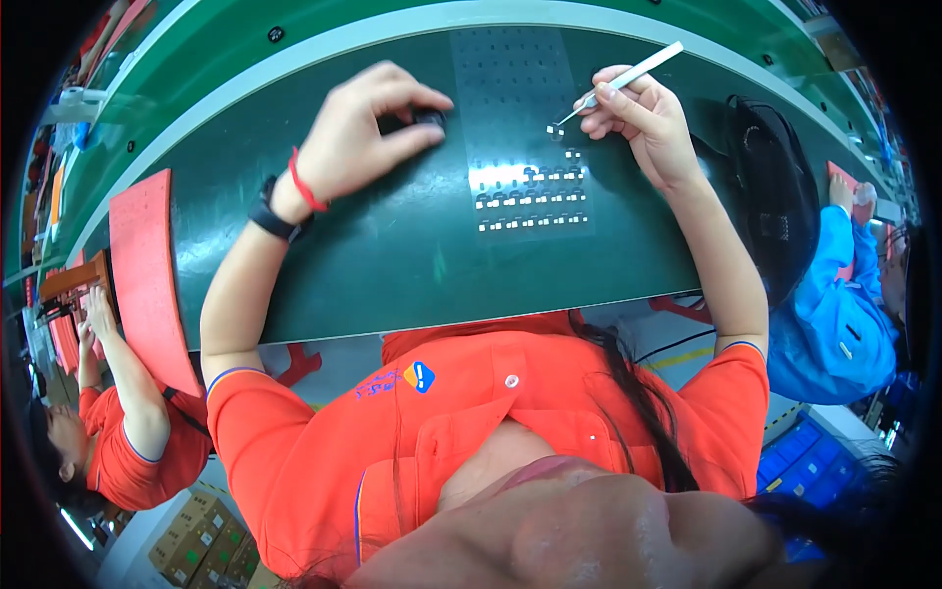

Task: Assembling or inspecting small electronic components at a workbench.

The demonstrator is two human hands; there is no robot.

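My right hand (643, 123) pinches a pair of pale tweezers (633, 75) at the right of the green table. The tweezers' tips touch or hover just over a tiny white-and-dark piece (555, 131) on a clear sheet (530, 228). Several rows of similar small white-and-dark parts (535, 197) line the sheet's near half; faint dark marks (505, 64) dot its far half. Left of the sheet, my left hand (363, 123) curls its thumb and fingers around a small black object (429, 119), partly hidden by them. A red band and a black wristband circle my left wrist.
A black bag-like item (775, 196) lies at the table's right end, close to my right forearm. A red mat (152, 275) covers the left end. Co-workers sit at both sides, one in red (147, 432), one in blue (834, 314). Blue bins (805, 461) stand lower right.
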